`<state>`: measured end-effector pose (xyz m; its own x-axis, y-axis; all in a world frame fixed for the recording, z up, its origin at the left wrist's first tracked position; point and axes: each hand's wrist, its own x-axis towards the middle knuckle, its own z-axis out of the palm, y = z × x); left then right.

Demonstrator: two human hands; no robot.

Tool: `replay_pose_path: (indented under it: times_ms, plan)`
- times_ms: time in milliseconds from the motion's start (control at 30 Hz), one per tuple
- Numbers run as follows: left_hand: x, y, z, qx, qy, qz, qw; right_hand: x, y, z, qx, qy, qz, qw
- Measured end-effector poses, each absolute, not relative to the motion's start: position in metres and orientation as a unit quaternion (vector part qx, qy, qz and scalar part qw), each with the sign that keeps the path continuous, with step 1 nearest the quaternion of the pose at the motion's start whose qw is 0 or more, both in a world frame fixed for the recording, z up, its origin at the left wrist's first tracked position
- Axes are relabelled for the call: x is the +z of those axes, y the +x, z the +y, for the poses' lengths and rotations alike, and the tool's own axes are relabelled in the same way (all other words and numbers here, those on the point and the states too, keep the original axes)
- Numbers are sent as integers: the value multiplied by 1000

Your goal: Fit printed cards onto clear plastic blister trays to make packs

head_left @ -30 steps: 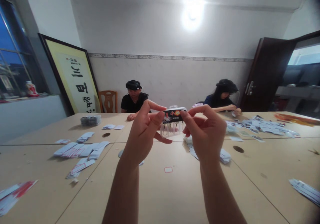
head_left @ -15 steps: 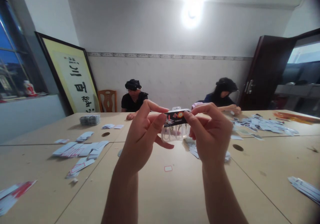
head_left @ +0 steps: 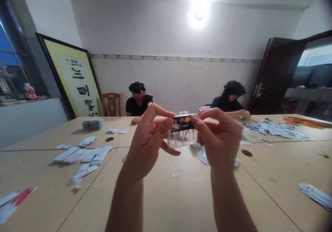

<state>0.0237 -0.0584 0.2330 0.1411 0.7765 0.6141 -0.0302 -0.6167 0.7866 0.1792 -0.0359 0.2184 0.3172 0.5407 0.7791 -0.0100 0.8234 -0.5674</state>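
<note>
A small clear plastic box [head_left: 182, 138] with a hanging tab on top is held up above the table. Several fish hooks show through its front, in separate compartments. Across its upper part lies a black label [head_left: 181, 122] with red and white print. My left hand [head_left: 150, 135] pinches the box's left end between thumb and fingers, the lower fingers reaching behind it. At the right end, my right hand [head_left: 219, 135] has its thumb on the label's corner and its fingers curled at the top edge.
Stacked cards [head_left: 83, 155] lie on the left of the table [head_left: 160, 204], beyond them a pile of packed boxes [head_left: 92, 124]. Scattered cards [head_left: 275, 129] cover the back right. Two people [head_left: 138, 100] sit across. A small red-edged sticker [head_left: 174, 175] lies in front.
</note>
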Motion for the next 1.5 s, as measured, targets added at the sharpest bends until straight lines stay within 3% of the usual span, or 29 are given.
replay_pose_path:
  times_ms: [1000, 1500]
  plan:
    - [236, 16, -57, 586, 666, 273, 372, 224, 186, -37, 387, -178, -562, 709]
    - [234, 7, -38, 535, 697, 260, 400, 221, 192, -14, 375, -186, -597, 685]
